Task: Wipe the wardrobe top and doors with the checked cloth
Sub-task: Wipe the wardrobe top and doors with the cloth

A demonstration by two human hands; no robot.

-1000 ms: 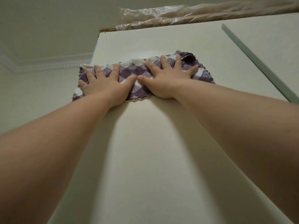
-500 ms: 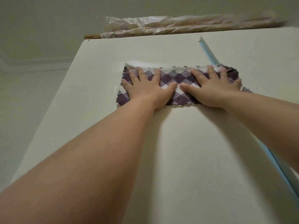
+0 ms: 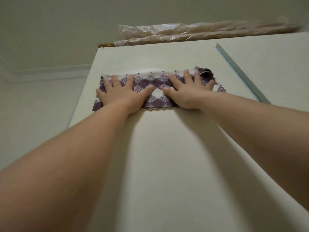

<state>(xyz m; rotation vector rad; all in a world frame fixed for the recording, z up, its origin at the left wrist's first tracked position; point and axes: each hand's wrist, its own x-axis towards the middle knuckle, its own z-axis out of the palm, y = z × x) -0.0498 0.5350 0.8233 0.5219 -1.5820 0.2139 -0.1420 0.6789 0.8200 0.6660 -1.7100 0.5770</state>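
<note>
I saw the cream wardrobe door (image 3: pixel 167 164) lying bare below the checked cloth (image 3: pixel 155 86), wide and flat between the two forearms. A narrower free band ran above the cloth to the top edge. Plastic-wrapped bundles (image 3: pixel 184 33) lay along that edge and barred any reach over it. On the right, a pale blue door edge (image 3: pixel 240 74) stood as a raised ridge near the right grip (image 3: pixel 189 96). The left grip (image 3: pixel 123 96) sat close to the door's left edge, with open air and wall (image 3: pixel 41 106) beyond. Between the thumbs I saw only a slim gap.
</note>
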